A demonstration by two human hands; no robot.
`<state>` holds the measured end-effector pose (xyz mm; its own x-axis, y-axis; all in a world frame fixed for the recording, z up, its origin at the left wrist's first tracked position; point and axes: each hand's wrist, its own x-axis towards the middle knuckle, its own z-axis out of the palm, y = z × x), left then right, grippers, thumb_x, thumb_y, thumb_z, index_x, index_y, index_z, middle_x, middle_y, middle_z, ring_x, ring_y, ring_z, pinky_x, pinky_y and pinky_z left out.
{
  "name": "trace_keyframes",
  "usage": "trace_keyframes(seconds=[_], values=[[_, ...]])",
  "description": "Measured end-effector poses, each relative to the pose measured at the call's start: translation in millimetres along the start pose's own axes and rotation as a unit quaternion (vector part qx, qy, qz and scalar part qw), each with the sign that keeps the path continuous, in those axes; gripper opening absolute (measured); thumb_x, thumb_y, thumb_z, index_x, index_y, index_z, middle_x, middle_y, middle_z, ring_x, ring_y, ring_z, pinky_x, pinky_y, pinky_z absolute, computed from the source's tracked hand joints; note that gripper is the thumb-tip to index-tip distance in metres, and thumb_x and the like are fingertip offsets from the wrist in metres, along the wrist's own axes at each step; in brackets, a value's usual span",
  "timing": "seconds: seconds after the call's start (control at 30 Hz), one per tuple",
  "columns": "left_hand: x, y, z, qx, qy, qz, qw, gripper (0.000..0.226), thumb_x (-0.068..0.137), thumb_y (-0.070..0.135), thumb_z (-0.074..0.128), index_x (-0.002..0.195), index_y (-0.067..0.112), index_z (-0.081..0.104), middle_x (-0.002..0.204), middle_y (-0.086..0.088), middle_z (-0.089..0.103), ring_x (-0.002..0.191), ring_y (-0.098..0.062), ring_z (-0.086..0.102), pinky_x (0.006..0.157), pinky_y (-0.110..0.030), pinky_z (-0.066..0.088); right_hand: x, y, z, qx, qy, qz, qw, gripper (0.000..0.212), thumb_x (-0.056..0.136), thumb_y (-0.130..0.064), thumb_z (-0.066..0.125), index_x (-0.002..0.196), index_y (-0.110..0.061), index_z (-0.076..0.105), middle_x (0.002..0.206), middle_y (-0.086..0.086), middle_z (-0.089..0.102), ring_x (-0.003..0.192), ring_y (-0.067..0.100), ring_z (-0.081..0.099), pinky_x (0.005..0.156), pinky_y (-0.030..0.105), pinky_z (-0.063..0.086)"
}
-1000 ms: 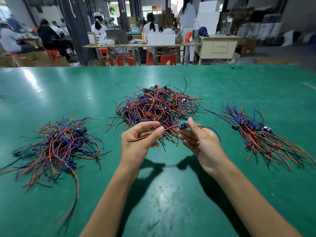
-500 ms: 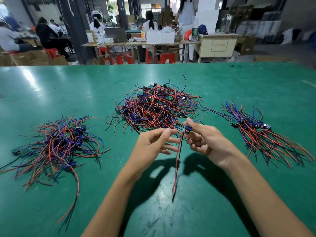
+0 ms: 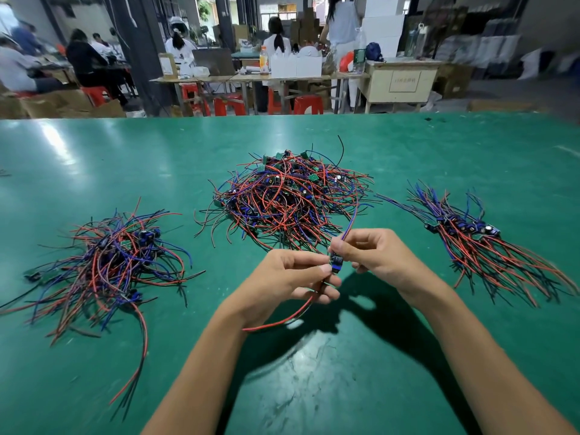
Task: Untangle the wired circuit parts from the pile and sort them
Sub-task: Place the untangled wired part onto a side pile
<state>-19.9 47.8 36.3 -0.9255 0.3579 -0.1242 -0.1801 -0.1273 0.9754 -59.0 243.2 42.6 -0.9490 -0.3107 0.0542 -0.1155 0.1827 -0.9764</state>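
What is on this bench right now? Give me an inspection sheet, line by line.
Surface: green table, glossy, with light glare.
Job's things: tangled centre pile; loose left pile; aligned right bundle; one circuit part held above the table.
Clutter: nothing seen.
Hands: left hand pinches the part and its red and black wires; right hand pinches the wires above it.
Cables: red wire curves down from the left hand; blue and red wires rise from the right hand.
Surroundings: people at workbenches, red stools, stacked boxes.
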Motion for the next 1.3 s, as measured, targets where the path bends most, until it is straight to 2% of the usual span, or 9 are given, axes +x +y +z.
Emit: trace_keyframes(seconds=[0.2, 0.33, 0.4, 0.47, 0.63, 0.73, 1.07, 1.17, 1.3], values=[[2.3, -6.2, 5.4, 0.018, 0.035, 0.020, 0.999, 0.026, 0.096, 0.003, 0.063, 0.121, -0.004, 0.064, 0.104, -0.024, 0.074, 0.074, -0.025, 0.074, 0.072, -0.033, 0.063, 1.0, 1.9, 0.0, -0.012, 0.018, -0.037, 0.999, 0.027, 0.077, -0.051, 0.071, 0.075, -0.025, 0.078, 0.069, -0.001, 0.069, 0.063, 0.010, 0.045, 0.055, 0.020, 0.035], [4.2, -7.9, 7.9, 0.031, 0.043, 0.023, 0.998, 0.029, 0.096, 0.001, 0.062, 0.124, -0.005, 0.063, 0.106, -0.022, 0.075, 0.084, -0.026, 0.076, 0.081, -0.034, 0.062, 2.1, 3.9, -0.6, -0.032, 0.017, -0.042, 0.998, 0.031, 0.079, -0.051, 0.070, 0.075, -0.022, 0.077, 0.074, 0.015, 0.068, 0.065, 0.011, 0.047, 0.057, 0.023, 0.038], [3.4, -7.3, 7.0, 0.033, 0.034, 0.015, 0.999, 0.029, 0.096, 0.000, 0.062, 0.125, -0.005, 0.062, 0.107, -0.022, 0.075, 0.089, -0.030, 0.075, 0.085, -0.035, 0.061, 2.3, 4.8, -0.6, -0.047, 0.015, -0.038, 0.998, 0.029, 0.079, -0.053, 0.069, 0.072, -0.026, 0.076, 0.071, 0.007, 0.066, 0.065, 0.011, 0.047, 0.059, 0.026, 0.037], [2.4, -6.1, 5.8, 0.030, 0.028, 0.008, 0.999, 0.028, 0.095, 0.001, 0.063, 0.123, -0.002, 0.063, 0.107, -0.022, 0.075, 0.090, -0.031, 0.075, 0.087, -0.036, 0.061, 2.5, 5.3, -0.4, -0.048, 0.023, -0.039, 0.998, 0.029, 0.079, -0.053, 0.069, 0.069, -0.026, 0.075, 0.069, 0.001, 0.067, 0.062, 0.008, 0.048, 0.058, 0.022, 0.039], [1.9, -6.0, 2.6, 0.025, 0.034, 0.021, 0.999, 0.033, 0.090, -0.007, 0.066, 0.121, 0.003, 0.066, 0.106, -0.025, 0.074, 0.086, -0.027, 0.076, 0.079, -0.030, 0.061, 3.6, 5.6, -1.8, -0.038, 0.047, -0.042, 0.997, 0.034, 0.078, -0.051, 0.071, 0.071, -0.017, 0.074, 0.065, -0.003, 0.066, 0.059, 0.007, 0.049, 0.056, 0.014, 0.040], [1.5, -6.1, 0.9, 0.045, 0.033, 0.018, 0.998, 0.035, 0.088, -0.003, 0.071, 0.120, 0.009, 0.068, 0.103, -0.020, 0.076, 0.089, -0.026, 0.076, 0.083, -0.031, 0.060, 4.0, 7.1, -2.7, -0.044, 0.053, -0.038, 0.997, 0.038, 0.083, -0.047, 0.072, 0.076, -0.010, 0.075, 0.067, -0.001, 0.066, 0.059, 0.006, 0.050, 0.056, 0.013, 0.041], [1.9, -4.8, 0.6, 0.055, 0.043, 0.017, 0.997, 0.035, 0.084, 0.003, 0.077, 0.118, 0.011, 0.070, 0.099, -0.016, 0.077, 0.089, -0.027, 0.076, 0.087, -0.037, 0.061, 4.4, 9.0, -2.4, -0.049, 0.049, -0.037, 0.997, 0.032, 0.081, -0.054, 0.071, 0.070, -0.024, 0.075, 0.065, -0.007, 0.068, 0.059, 0.003, 0.053, 0.055, 0.011, 0.041], [1.8, -4.4, 0.6, 0.048, 0.059, 0.021, 0.997, 0.033, 0.086, 0.003, 0.075, 0.118, 0.008, 0.070, 0.102, -0.017, 0.077, 0.088, -0.031, 0.076, 0.083, -0.039, 0.062, 5.0, 8.8, -2.2, -0.054, 0.046, -0.039, 0.997, 0.029, 0.082, -0.052, 0.072, 0.067, -0.028, 0.074, 0.062, -0.010, 0.066, 0.057, 0.001, 0.053, 0.054, 0.009, 0.040], [1.6, -4.6, 0.2, 0.051, 0.066, 0.021, 0.996, 0.031, 0.086, 0.000, 0.075, 0.116, 0.007, 0.071, 0.098, -0.018, 0.076, 0.083, -0.028, 0.076, 0.073, -0.032, 0.062, 4.8, 8.4, -2.1, -0.063, 0.036, -0.051, 0.996, 0.028, 0.082, -0.053, 0.071, 0.066, -0.031, 0.074, 0.061, -0.011, 0.065, 0.057, 0.000, 0.052, 0.054, 0.009, 0.039]])
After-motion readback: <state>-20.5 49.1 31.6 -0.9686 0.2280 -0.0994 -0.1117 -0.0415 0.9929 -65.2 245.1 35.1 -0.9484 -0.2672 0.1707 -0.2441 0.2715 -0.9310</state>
